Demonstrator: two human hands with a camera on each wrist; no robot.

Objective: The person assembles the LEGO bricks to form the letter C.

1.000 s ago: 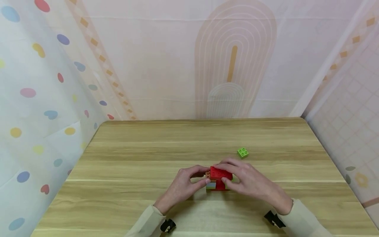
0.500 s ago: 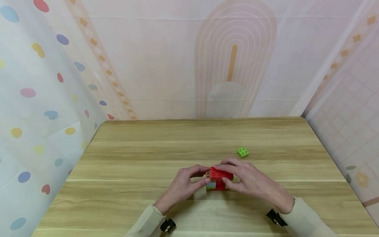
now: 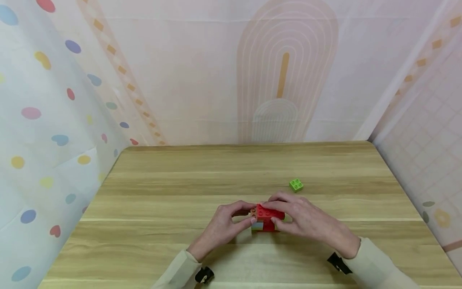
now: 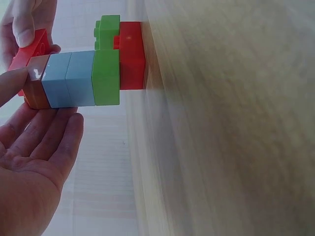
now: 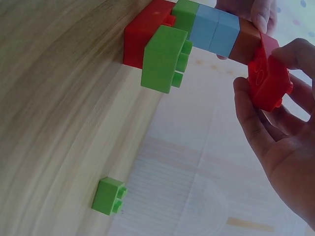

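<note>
A toy brick stack rises from a red base brick (image 4: pixel 132 54) on the table. On the base sit a green brick (image 4: pixel 106 77) and a second green brick (image 5: pixel 163 58), side by side. Two light blue bricks (image 5: pixel 214 30) and an orange-brown brick (image 4: pixel 38 81) continue up from the first one. My left hand (image 3: pixel 225 224) pinches the orange-brown brick between thumb and fingers. My right hand (image 3: pixel 306 216) grips a red brick (image 5: pixel 269 78) that overhangs the top of the stack. Its hollow underside shows in the right wrist view, one end right at the orange-brown brick.
A loose lime-green brick (image 3: pixel 296 185) lies on the wooden table (image 3: pixel 173 180), just beyond my right hand. Patterned cloth (image 3: pixel 195 72) hangs behind the table and along both sides.
Both hands keep their grips. My right wrist has shifted slightly to the right, and a little more of the red brick's studded top shows.
</note>
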